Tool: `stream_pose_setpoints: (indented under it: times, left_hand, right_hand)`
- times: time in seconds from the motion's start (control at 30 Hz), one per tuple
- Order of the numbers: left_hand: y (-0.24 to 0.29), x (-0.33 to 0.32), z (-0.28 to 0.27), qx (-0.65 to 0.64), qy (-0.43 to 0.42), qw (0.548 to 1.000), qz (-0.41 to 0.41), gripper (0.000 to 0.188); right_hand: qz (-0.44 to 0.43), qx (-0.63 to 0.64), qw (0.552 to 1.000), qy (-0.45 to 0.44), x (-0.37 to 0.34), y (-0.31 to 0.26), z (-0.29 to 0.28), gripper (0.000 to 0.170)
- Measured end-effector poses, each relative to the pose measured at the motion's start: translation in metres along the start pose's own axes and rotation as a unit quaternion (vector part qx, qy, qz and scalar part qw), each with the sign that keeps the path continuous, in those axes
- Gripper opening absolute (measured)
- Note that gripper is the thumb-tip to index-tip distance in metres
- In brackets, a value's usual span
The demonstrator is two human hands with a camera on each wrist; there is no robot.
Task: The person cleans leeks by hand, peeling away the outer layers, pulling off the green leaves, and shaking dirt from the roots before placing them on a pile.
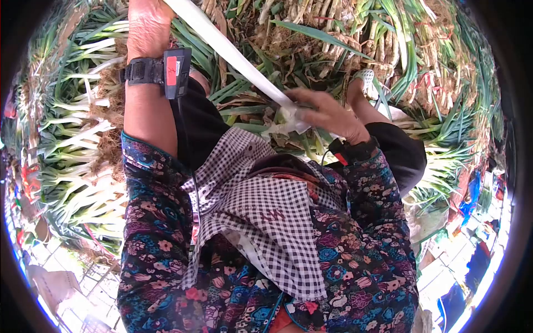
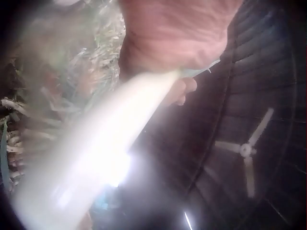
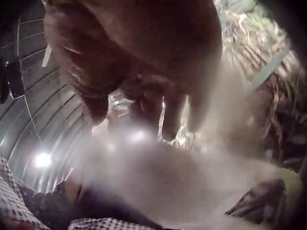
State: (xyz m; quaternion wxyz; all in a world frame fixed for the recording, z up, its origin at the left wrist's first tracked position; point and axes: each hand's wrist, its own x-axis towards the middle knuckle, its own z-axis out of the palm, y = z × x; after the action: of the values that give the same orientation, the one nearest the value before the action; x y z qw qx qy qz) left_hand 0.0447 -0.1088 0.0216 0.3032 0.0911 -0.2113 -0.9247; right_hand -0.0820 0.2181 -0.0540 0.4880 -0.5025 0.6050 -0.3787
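Observation:
A long white leek stalk [image 1: 233,58] slants from the top left down to the middle of the head view. My left hand [image 1: 149,25] grips its upper part; in the left wrist view the fingers of that hand [image 2: 177,36] curl round the pale stalk [image 2: 105,124]. At the lower end, my right hand [image 1: 330,114] holds the stalk beside loose whitish layers [image 1: 291,117]. The right wrist view shows the right hand [image 3: 144,62] with its fingers bent down over blurred pale layers [image 3: 168,177]; the exact grip is partly hidden.
Rows of leeks [image 1: 83,161] lie on the left. More leeks with brown roots [image 1: 383,44] are heaped at the top right, and others [image 1: 444,166] lie on the right. Cut green leaves cover the ground between the person's legs. A checked cloth [image 1: 272,211] covers the lap.

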Motion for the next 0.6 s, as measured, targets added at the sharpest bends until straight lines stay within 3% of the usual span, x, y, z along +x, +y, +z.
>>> stream_pose_setpoints:
  times: [0.03,0.1,0.13,0.17,0.2,0.23,0.27,0.3,0.33,0.37,0.43,0.47,0.53,0.6]
  left_hand:
    - [0.004,0.002,-0.002,0.001,-0.001,1.0,0.001,0.055]
    - [0.009,0.002,-0.008,0.036,-0.014,0.997,0.062,0.053]
    - [0.015,0.003,-0.012,0.08,-0.007,0.995,0.066,0.047]
    - [0.013,0.006,-0.014,0.081,-0.007,0.994,0.067,0.047]
    - [0.008,0.008,-0.016,0.081,0.046,0.989,0.112,0.042]
    - [-0.002,0.007,-0.009,0.082,0.098,0.979,0.156,0.037]
    - [-0.026,0.011,-0.002,0.078,0.186,0.955,0.217,0.027]
    - [-0.042,0.008,0.004,0.092,0.244,0.954,0.149,0.022]
    - [-0.056,0.019,-0.032,0.125,0.138,0.969,0.162,0.022]
    - [-0.065,0.008,-0.033,0.099,0.055,0.986,0.12,0.024]
    - [-0.04,0.019,-0.038,0.022,0.069,0.993,0.091,0.019]
    - [-0.031,0.027,-0.045,0.024,0.068,0.993,0.098,0.019]
    - [-0.025,0.044,-0.075,0.017,0.092,0.995,0.026,0.018]
    - [-0.032,0.051,-0.083,-0.007,0.061,0.998,-0.006,0.019]
  right_hand:
    - [-0.002,-0.001,1.0,0.0,-0.002,0.0,0.001,0.041]
    - [0.075,0.006,0.996,-0.042,-0.011,0.007,0.004,0.041]
    - [0.096,0.102,0.989,0.045,-0.018,0.009,0.011,0.036]
    - [0.095,0.102,0.989,0.045,-0.016,0.012,0.015,0.036]
    - [0.066,0.243,0.957,0.146,-0.01,0.009,0.023,0.034]
    - [0.035,0.378,0.892,0.243,-0.004,0.005,0.03,0.031]
    - [0.015,0.407,0.877,0.255,0.006,-0.003,0.031,0.028]
    - [-0.01,0.361,0.887,0.288,0.02,-0.002,0.032,0.027]
    - [-0.01,0.359,0.89,0.281,0.029,-0.013,0.035,0.026]
    - [-0.008,0.358,0.892,0.276,0.033,-0.026,0.034,0.025]
    - [0.084,0.245,0.939,0.228,0.027,-0.047,0.038,0.023]
    - [0.068,0.134,0.965,0.214,0.022,-0.045,0.045,0.023]
    - [0.093,0.102,0.972,0.191,-0.003,-0.071,0.046,0.022]
    - [0.11,0.055,0.973,0.194,-0.038,-0.081,0.04,0.022]
